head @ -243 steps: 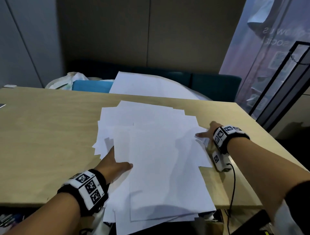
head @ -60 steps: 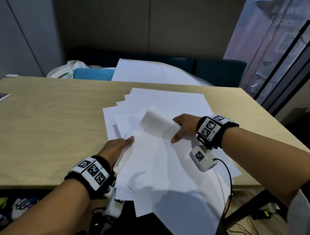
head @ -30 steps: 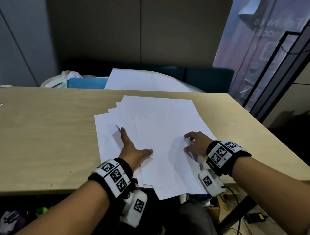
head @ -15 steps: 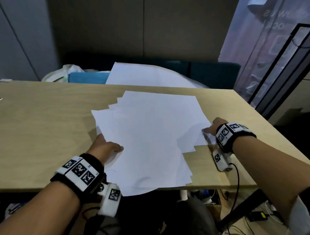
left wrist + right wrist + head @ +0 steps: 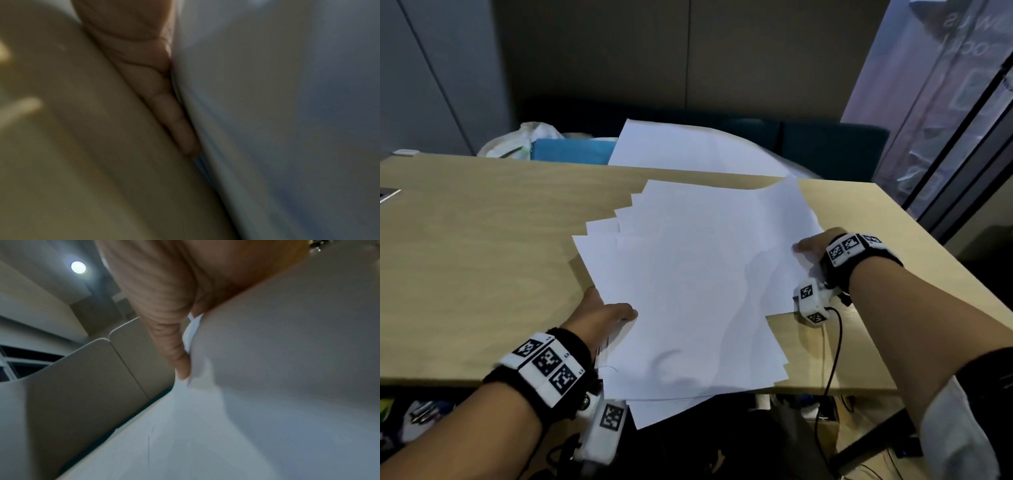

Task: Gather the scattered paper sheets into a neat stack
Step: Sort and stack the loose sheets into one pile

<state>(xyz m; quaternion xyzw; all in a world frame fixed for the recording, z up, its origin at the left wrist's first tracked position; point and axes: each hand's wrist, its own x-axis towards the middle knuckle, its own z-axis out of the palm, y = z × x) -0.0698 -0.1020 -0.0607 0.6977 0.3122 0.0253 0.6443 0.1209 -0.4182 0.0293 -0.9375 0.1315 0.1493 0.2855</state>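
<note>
A loose pile of white paper sheets (image 5: 688,291) lies fanned on the wooden table (image 5: 465,257), its near end hanging over the front edge. My left hand (image 5: 602,310) holds the pile's left edge, thumb on top and fingers tucked beneath. The left wrist view shows one straight finger (image 5: 170,113) lying along the paper sheets (image 5: 287,113). My right hand (image 5: 810,245) holds the right edge the same way, thumb on top. In the right wrist view the fingers (image 5: 164,340) run along the raised paper sheets (image 5: 287,394). The pile's far right corner curls up off the table.
A large white sheet (image 5: 688,150) lies behind the table's far edge, beside a blue box (image 5: 571,150) and a white bag (image 5: 517,144). Dark seating (image 5: 832,147) runs along the back. A cable (image 5: 835,342) hangs from my right wrist over the front edge.
One second ago both hands pressed flat on top of the pile; they have moved out to its side edges. Since half a second ago the far right corner has lifted.
</note>
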